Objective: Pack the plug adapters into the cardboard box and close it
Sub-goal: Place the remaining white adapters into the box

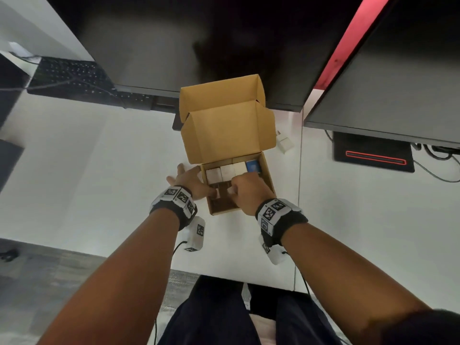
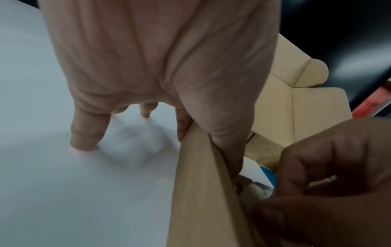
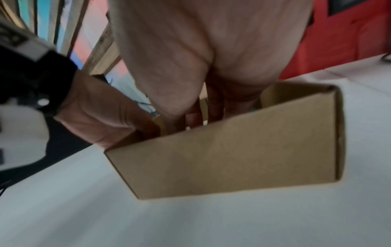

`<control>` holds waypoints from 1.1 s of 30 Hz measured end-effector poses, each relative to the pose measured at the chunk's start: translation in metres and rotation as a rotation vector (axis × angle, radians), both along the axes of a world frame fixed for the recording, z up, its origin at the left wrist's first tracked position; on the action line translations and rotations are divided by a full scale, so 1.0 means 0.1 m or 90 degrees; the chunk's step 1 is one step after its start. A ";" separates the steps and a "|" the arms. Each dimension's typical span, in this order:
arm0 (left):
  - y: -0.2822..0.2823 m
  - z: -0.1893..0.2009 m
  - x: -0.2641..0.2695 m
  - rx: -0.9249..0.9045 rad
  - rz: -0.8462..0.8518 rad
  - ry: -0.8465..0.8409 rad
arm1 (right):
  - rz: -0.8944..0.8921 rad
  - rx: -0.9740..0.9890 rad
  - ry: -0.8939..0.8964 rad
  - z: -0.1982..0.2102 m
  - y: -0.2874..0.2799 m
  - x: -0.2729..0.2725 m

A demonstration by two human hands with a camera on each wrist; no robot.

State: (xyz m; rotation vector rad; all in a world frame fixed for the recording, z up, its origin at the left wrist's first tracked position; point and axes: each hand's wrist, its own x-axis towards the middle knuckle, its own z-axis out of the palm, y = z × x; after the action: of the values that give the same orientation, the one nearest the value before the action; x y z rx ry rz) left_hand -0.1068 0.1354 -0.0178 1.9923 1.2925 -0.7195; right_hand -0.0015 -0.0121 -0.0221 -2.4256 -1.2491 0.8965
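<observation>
Right hand (image 1: 245,192) pinching adapter (image 1: 233,190), left hand (image 1: 191,179), box (image 1: 224,135)

Our left forearm (image 1: 129,265) and right forearm (image 1: 336,257) reach forward and converge. Our left hand (image 1: 191,179) lies palm down, fingers straight and splayed, thumb tucked inside the cardboard box (image 1: 224,135) wall. Our right hand (image 1: 249,192) arches knuckles-up beside it, fingers curled down, pinching a white plug adapter (image 1: 232,190).

White desk (image 1: 99,170), black keyboard (image 1: 74,75) far left partly behind a big dark monitor (image 1: 174,41), second monitor (image 1: 398,70) far right with a black base (image 1: 373,155) showing a glowing red line, cables (image 1: 435,168) beside it, grey carpet (image 1: 49,282) near left
</observation>
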 end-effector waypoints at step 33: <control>-0.21 0.06 0.26 0.015 -0.021 0.021 | -0.201 -0.056 -0.111 0.02 -0.48 1.20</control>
State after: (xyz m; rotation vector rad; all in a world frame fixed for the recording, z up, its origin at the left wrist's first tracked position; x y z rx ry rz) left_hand -0.0805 0.1144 -0.0118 2.0322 1.2954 -0.7591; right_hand 0.1185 -0.0603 -0.0203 -2.7180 -0.8541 0.6751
